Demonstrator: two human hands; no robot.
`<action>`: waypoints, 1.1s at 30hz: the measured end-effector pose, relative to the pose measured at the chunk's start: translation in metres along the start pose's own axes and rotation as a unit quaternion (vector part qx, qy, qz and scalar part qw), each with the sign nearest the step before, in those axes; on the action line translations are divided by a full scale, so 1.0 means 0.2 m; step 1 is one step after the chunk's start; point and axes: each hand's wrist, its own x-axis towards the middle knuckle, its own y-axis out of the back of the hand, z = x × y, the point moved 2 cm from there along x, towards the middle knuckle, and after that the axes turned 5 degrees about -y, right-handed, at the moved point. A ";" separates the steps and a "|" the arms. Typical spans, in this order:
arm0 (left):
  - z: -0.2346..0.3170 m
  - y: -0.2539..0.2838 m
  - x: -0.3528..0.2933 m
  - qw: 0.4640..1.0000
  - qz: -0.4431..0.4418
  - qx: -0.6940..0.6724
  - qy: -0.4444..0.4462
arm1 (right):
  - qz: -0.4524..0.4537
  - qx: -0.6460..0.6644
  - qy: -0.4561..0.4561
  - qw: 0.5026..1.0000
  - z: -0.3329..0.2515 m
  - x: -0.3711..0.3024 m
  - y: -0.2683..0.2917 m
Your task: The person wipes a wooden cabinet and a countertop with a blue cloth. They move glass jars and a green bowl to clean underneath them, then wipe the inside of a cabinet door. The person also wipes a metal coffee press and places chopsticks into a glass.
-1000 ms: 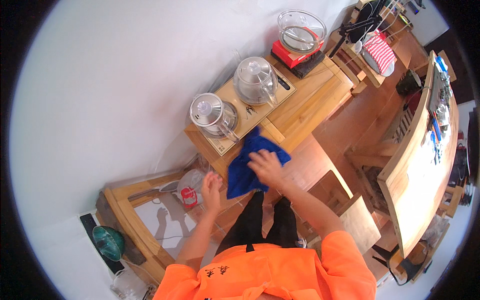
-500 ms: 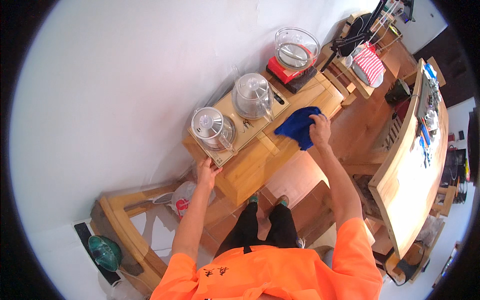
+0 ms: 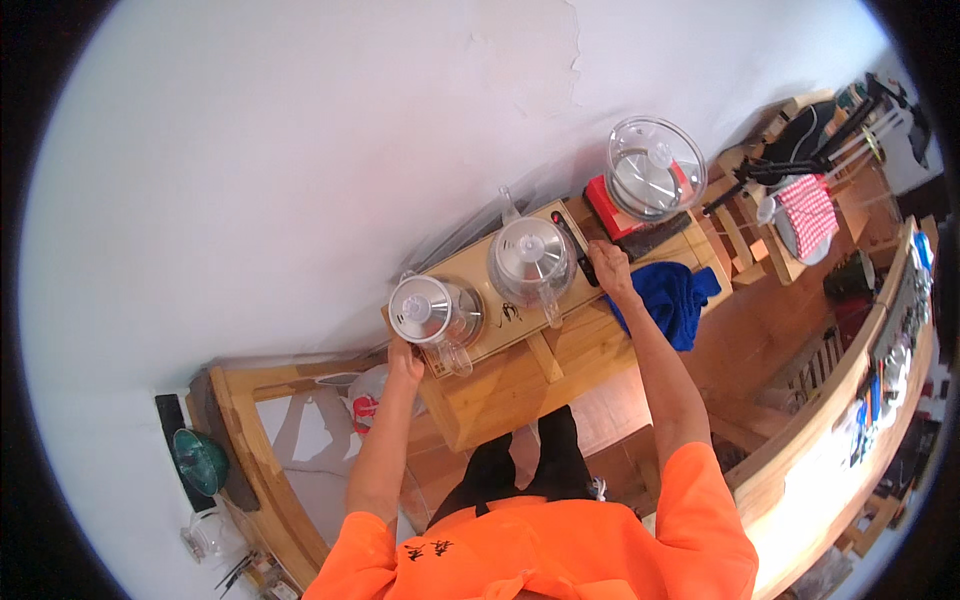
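A flat gold-coloured kettle base (image 3: 485, 345) with a black control strip at its right end lies on a wooden bench. Two glass kettles with metal lids stand on it, a left kettle (image 3: 425, 312) and a right kettle (image 3: 532, 262). My left hand (image 3: 405, 363) grips the base's left end, its fingers partly hidden behind the left kettle. At the opposite end, my right hand (image 3: 610, 268) has its fingers curled on the edge beside the control strip. A crumpled blue cloth (image 3: 668, 302) lies on the bench just right of that wrist.
Behind the bench's right part, a clear glass bowl (image 3: 655, 170) rests on a red box (image 3: 608, 205). The white wall (image 3: 300, 180) runs close behind the bench (image 3: 500, 405). To the right stands a large wooden table (image 3: 800, 520) with tools on it.
My right hand has let go of the blue cloth and moved left to the right end of the kettle base. The cloth now lies on the bench. The whole view has shifted.
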 end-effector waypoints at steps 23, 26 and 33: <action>0.35 0.31 -0.38 0.992 0.113 -0.038 -0.035 | -0.015 0.004 -0.039 0.999 -0.26 -0.40 -0.34; 0.43 0.41 -0.41 0.991 0.123 -0.027 -0.051 | 0.019 0.052 -0.051 0.997 -0.35 -0.53 -0.44; 0.51 0.63 -0.51 0.986 0.153 -0.018 -0.066 | -0.115 0.114 -0.079 0.984 -0.41 -0.71 -0.56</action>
